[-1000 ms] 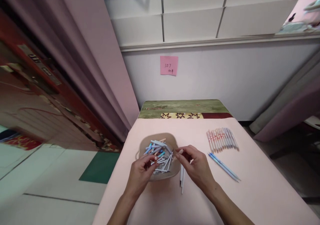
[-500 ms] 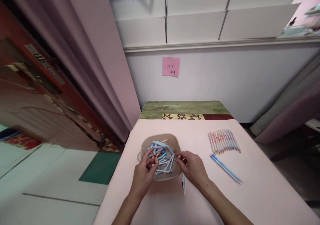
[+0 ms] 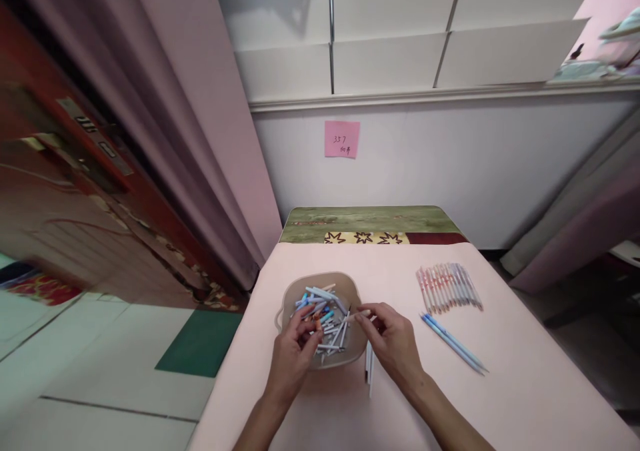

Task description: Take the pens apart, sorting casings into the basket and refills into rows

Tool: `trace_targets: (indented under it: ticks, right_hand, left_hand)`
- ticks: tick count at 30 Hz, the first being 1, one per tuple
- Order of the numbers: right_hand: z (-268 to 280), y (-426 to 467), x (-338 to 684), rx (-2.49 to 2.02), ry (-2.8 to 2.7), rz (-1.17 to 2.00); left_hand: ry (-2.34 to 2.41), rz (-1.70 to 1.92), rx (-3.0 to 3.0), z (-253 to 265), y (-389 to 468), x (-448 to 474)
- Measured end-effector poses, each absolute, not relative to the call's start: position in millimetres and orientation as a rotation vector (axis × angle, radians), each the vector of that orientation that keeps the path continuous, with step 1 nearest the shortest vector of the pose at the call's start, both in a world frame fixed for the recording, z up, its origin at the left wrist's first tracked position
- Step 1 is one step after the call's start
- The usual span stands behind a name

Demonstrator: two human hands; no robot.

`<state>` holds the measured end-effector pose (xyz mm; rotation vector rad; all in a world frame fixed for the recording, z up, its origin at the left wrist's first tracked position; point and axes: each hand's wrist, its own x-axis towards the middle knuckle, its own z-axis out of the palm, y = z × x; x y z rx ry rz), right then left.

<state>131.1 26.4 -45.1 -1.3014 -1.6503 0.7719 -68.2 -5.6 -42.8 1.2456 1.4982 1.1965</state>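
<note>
A beige plastic basin (image 3: 293, 289) on the table holds a loose heap of pen parts (image 3: 320, 294), with white, blue and orange pieces among them. My left hand (image 3: 295, 347) is over its left side, thumb and fingers pinched on a small orange pen part (image 3: 319, 324). At the basin's right rim, my right hand (image 3: 393, 337) grips a short pale pen tube (image 3: 359, 315) between thumb and forefinger. Several thin white refills (image 3: 370, 371) lie on the cloth below my right hand, partly hidden by it.
To the right, a row of capped-looking clear pens (image 3: 450, 287) lies side by side. Two blue pens (image 3: 454, 343) rest just in front of them. A pink cloth (image 3: 520, 384) covers the table, its far end showing a green patterned top (image 3: 370, 217) against the wall.
My right hand has drawn slightly back, and the pale tube in its fingers now shows plainly. My left hand has shifted a little to the right with the orange part.
</note>
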Motion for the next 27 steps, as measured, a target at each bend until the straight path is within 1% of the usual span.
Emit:
trace_targets:
  ticks: [3,10,13,17,23,27]
  right_hand:
    - [-43,25,131,-1.283,-1.563,0.791]
    - [-47,25,130,-1.284,-1.379,1.054]
    - [-50,25,127,-1.241,-1.328,1.148]
    - [-52,28,130,-1.179,-1.239,1.243]
    - [-46,45,158,-1.22,-1.077,1.103]
    - [-40,47,164,-1.263,-1.123,1.019]
  left_hand:
    - [1.481,1.213,1.244,-43,-4,-68]
    - [1.384,1.204,1.17,-54,3,-55]
    - [1.397,1.228,1.272,-50,8,-46]
    - [1.429,1.162,1.542,-39,12,-41]
    - [1.545,1.124,1.716,-45,13,-53]
    - [1.555,0.931,1.758,-54,14,-59]
